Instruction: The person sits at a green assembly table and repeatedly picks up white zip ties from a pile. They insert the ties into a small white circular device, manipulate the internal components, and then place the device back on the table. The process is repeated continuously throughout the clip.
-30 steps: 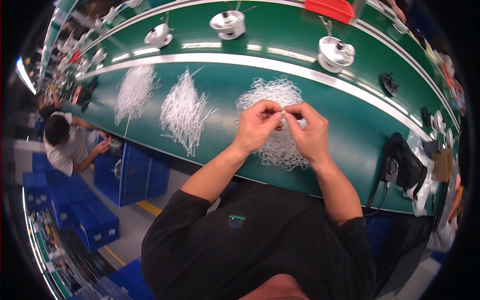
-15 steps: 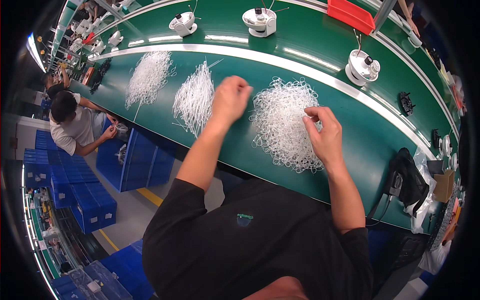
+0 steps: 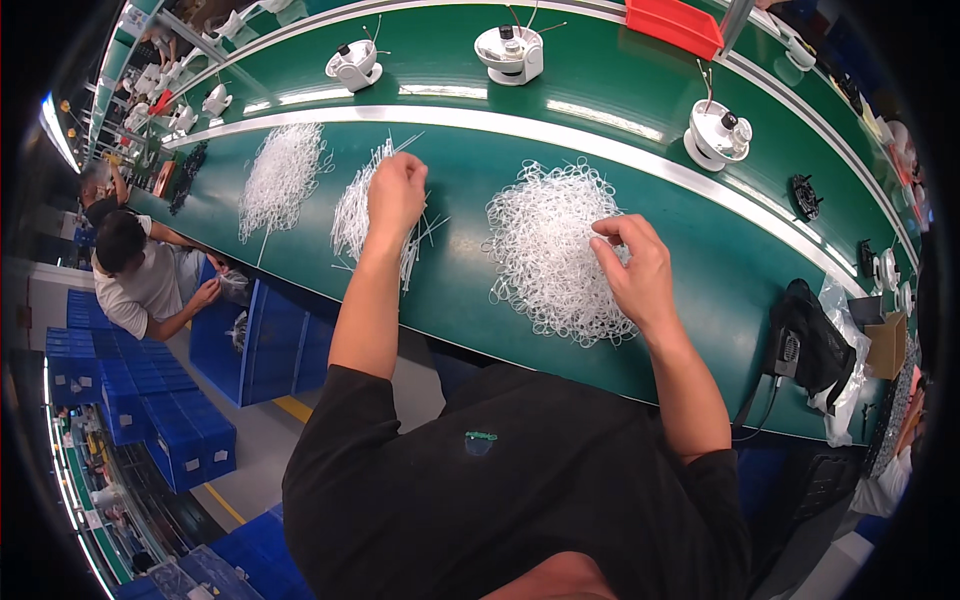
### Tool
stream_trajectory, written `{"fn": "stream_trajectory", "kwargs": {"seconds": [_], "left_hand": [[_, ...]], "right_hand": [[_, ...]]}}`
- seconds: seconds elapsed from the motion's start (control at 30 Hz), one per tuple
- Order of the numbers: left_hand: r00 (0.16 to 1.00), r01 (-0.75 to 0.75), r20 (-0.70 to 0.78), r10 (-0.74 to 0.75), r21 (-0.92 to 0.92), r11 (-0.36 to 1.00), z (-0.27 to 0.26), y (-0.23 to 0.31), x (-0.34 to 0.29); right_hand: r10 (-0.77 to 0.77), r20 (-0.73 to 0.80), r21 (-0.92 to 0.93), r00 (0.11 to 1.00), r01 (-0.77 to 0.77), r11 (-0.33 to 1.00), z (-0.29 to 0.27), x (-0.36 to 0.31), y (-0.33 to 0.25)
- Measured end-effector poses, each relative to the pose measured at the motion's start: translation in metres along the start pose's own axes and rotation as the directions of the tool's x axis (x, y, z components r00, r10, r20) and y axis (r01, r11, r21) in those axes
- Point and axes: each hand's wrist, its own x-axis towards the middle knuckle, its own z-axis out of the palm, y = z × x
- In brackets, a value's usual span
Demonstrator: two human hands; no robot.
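Note:
My left hand (image 3: 397,196) is over a pile of straight white cable ties (image 3: 352,215), its fingers curled together. Whatever is between those fingertips, if anything, is too small to make out. Loose ties stick out of the pile around the hand. Farther right lies a larger heap of white cable ties closed into loops (image 3: 545,250). Above this heap's right side hovers my right hand (image 3: 640,270), thumb and index finger bent with a gap between them; I see nothing held there.
Another white heap of ties (image 3: 280,180) lies farther left. Beyond a pale rail, white round housings with wires (image 3: 508,55) stand on the green line near a red tray (image 3: 675,28). A black bag (image 3: 810,345) sits at right. A co-worker (image 3: 150,270) sits left beside a blue bin (image 3: 275,340).
My left hand has moved left from between the two piles onto the straight ties, some of which now splay out to its right. My right hand stays above the looped heap. The view has shifted slightly.

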Motion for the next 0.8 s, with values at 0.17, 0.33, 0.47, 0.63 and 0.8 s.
{"fn": "stream_trajectory", "kwargs": {"seconds": [0.17,0.33,0.47,0.63,0.8], "left_hand": [[0.999,-0.03,-0.012,0.035,-0.8,0.599,-0.029,0.057,-0.002],[0.946,0.242,0.268,0.182,-0.958,0.152,-0.025,0.114,-0.043],[0.877,0.391,0.394,0.276,-0.918,0.066,-0.007,0.129,-0.065],[0.854,0.411,0.435,0.284,-0.9,0.145,0.009,0.14,-0.078],[0.859,0.392,0.449,0.244,-0.886,0.249,0.021,0.15,-0.092]], "right_hand": [[-0.032,-0.049,0.128,0.998,0.038,0.991,-0.001,0.011,-0.02],[-0.03,-0.059,0.353,0.998,0.049,0.934,0.013,0.018,-0.043],[0.023,0.007,0.454,1.0,-0.023,0.891,0.017,0.015,-0.041],[0.008,-0.097,0.356,0.995,0.027,0.934,0.004,0.014,-0.033],[0.139,-0.222,0.479,0.965,-0.016,0.878,0.006,0.016,-0.038]]}}
